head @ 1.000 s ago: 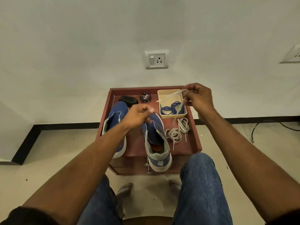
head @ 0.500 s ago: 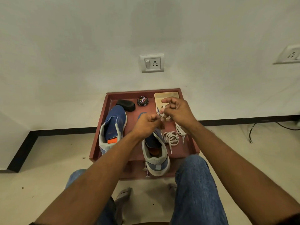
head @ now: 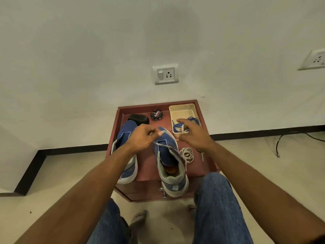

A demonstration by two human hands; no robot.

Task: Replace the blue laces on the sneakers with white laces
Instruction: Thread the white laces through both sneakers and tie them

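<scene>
Blue laces (head: pixel 177 126) are seen removed from both sneakers and heaped in the near end of a cream tray (head: pixel 182 110), so the stripping step is judged done. The right sneaker (head: pixel 168 155) is being relaced: a white lace (head: pixel 164 146) is seen crossing its forward eyelets, with the upper eyelets apparently not yet threaded, though the detail is too small to confirm. The left sneaker (head: pixel 125 138) shows no lace at all. A second white lace (head: pixel 187 154) lies coiled on the table (head: pixel 207 166) just beside the right sneaker, unused. The task is therefore estimated at under half finished. The left hand (head: pixel 142 138) is held over the toe of the right sneaker with fingers curled, one end of the lace being pinched at the fingertips. The right hand (head: pixel 193 136) is held over the near edge of the tray, thumb and finger closed on the other lace end. The sneaker uppers appear to be a soft blue knit with grey padded collars and pale rubber soles; an orange insole is visible inside the right one. The laces appear flat and woven, limp. The tray looks like rigid plastic, shallow and rectangular; the table is a reddish wood with a raised rim.
</scene>
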